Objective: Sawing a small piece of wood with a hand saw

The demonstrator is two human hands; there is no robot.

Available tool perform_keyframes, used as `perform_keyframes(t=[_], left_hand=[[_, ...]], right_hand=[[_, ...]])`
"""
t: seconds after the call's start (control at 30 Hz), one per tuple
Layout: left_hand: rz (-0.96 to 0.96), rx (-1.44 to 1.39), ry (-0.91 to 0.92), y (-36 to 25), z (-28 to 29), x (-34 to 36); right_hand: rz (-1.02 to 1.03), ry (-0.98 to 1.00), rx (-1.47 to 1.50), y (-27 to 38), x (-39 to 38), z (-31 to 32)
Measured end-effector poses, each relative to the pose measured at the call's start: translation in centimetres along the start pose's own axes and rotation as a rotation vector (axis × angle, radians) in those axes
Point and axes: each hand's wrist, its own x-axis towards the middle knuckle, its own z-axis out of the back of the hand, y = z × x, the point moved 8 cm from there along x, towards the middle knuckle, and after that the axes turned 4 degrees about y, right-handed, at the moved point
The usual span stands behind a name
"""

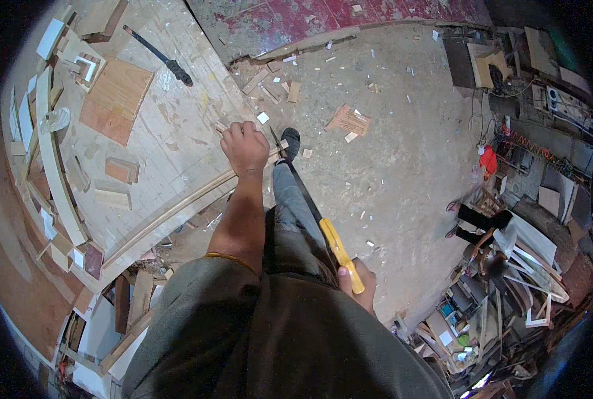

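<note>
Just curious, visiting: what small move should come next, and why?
Perhaps a gentle backward pull on the saw: the right hand holds it, its blade appears to cross the wooden strip, and the left hand lies over that strip.

We are looking down at a pale wooden surface (pixel 200 110), where a plywood panel (pixel 118 100), a dark bar (pixel 171 65) and small wood blocks (pixel 121 169) are lying. Beside it, the concrete floor (pixel 409 179) is carrying torn cardboard (pixel 349 121) and scattered offcuts (pixel 294 91).
</note>
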Motion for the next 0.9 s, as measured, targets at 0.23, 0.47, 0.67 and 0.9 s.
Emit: perform_keyframes(t=[0.23, 0.47, 0.67, 0.9], left_hand=[[-0.235, -0.142, 0.012, -0.9, 1.1, -0.2], [-0.309, -0.090, 0.195, -1.4, 0.3, -1.5], [-0.043, -0.002, -0.024, -1.2, 0.9, 0.1], [-0.001, 0.001, -0.039, -1.0, 0.7, 0.3]], right_hand=[[0.076, -0.007, 0.093, -2.1, 0.3, 1.0], [0.067, 0.009, 0.015, 0.0, 0.4, 0.6], [0.051, 0.046, -0.043, -0.1, 0.5, 0.7], [0.014, 0.059, -0.079, 0.7, 0.5, 0.4]])
